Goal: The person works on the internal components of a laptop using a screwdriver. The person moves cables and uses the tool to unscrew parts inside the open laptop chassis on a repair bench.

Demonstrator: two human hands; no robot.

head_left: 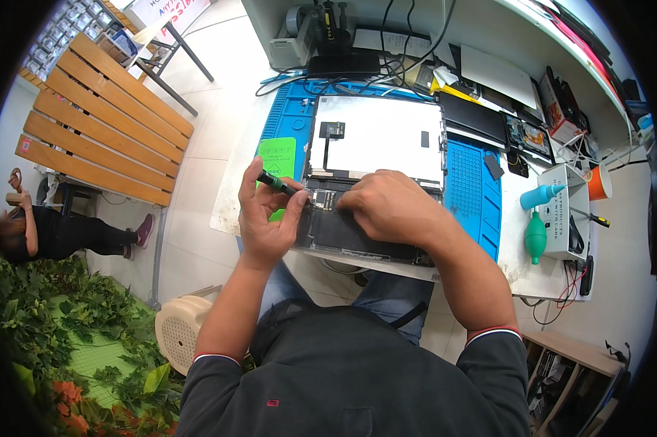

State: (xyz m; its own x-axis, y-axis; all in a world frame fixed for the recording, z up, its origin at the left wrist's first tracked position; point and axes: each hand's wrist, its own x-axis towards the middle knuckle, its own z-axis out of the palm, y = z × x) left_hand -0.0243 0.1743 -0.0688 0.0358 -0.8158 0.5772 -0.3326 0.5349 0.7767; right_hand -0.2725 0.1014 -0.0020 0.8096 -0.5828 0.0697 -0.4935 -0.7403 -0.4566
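In front of me lies an opened tablet. Its silvery display panel (383,138) is on the far side, and its dark housing (350,231) with an exposed circuit board (324,199) is on the near side. My left hand (265,222) grips a small screwdriver (276,182) with a black and green handle, slanting down to the right toward the board. Over the housing, just right of the board, my right hand (390,207) has its fingers curled and pressed together. What they hold, if anything, is hidden.
Beneath the tablet is a blue work mat (474,197), with a bright green card (277,155) at its left. A teal blower bulb (535,239), a blue bottle (541,195) and a white box (561,218) stand at right. Cables (397,62) tangle behind. A person (73,229) is far left.
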